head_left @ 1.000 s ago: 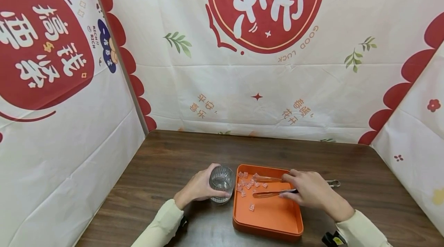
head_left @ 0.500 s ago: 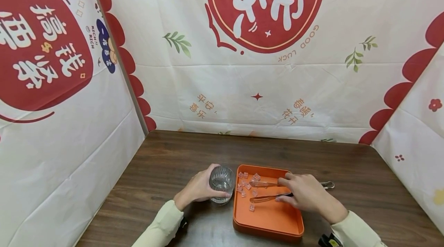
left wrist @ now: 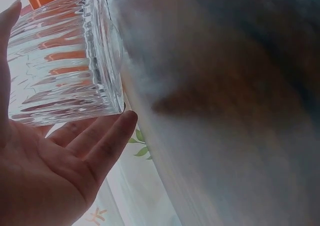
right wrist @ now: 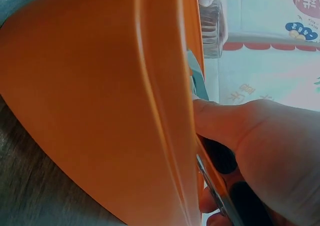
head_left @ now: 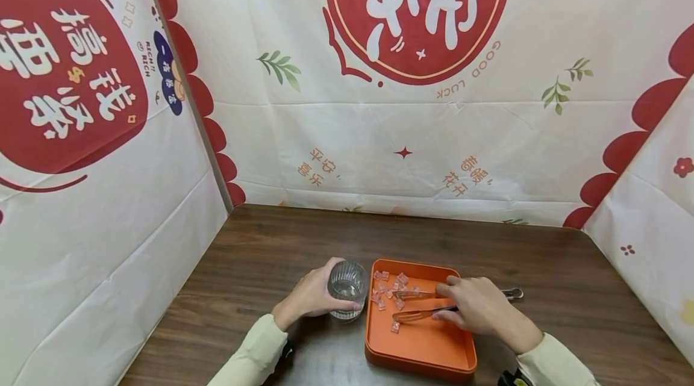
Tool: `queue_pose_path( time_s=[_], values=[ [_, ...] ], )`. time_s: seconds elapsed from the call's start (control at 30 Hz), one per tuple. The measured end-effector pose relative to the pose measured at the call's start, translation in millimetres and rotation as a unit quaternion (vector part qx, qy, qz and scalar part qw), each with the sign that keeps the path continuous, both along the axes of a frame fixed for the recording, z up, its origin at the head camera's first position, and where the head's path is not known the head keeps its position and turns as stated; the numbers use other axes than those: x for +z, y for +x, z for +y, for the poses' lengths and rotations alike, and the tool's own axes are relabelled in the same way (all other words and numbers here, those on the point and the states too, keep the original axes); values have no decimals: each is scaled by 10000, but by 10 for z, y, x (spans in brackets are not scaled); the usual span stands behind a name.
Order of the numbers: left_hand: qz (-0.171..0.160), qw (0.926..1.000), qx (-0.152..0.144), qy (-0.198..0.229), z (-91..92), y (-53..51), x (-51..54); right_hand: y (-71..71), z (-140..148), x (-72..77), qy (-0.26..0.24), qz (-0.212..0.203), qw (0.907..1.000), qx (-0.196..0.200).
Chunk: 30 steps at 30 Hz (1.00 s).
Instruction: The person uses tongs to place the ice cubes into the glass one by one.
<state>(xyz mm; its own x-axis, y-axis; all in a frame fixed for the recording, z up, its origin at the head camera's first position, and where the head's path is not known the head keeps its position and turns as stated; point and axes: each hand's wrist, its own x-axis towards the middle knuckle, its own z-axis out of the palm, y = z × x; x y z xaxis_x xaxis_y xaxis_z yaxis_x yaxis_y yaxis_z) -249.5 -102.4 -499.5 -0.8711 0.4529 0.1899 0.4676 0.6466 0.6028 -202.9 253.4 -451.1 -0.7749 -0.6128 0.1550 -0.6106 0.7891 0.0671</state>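
Note:
A clear ribbed glass [head_left: 347, 283] stands left of the orange tray [head_left: 428, 347]. My left hand [head_left: 313, 292] grips the glass, thumb on the near side; in the left wrist view fingers of the hand [left wrist: 65, 161] lie along the glass wall [left wrist: 60, 65]. Metal tongs [head_left: 434, 312] reach over the tray, held by my right hand [head_left: 479, 308], their two arms spread apart. Small clear pinkish cubes [head_left: 402, 278] lie in the tray's far left part, some near the tong tips. One cube [head_left: 395, 327] sits apart, just nearer than the lower tip.
Tray, glass and hands are on a dark wooden table [head_left: 303, 229]. Printed white cloth [head_left: 352, 127] hangs behind it and along both sides. The tray's raised wall [right wrist: 100, 85] fills much of the right wrist view. The tongs' handle end sticks out past the tray's right side.
My right hand and the tongs have shifted a little left and toward the near side, the tips now lower among the cubes. The left hand and glass have stayed put.

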Motion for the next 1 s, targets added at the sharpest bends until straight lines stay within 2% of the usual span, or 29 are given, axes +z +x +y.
queue_pose_path(
  time_s=[0.4,1.0],
  values=[
    [-103,9999,20,54,1,-7,11,9,-26,23,44,80,9999,62],
    [-118,9998,112,-140,11,2,30,11,-55,-40,-143,558,9973,446]
  ],
)
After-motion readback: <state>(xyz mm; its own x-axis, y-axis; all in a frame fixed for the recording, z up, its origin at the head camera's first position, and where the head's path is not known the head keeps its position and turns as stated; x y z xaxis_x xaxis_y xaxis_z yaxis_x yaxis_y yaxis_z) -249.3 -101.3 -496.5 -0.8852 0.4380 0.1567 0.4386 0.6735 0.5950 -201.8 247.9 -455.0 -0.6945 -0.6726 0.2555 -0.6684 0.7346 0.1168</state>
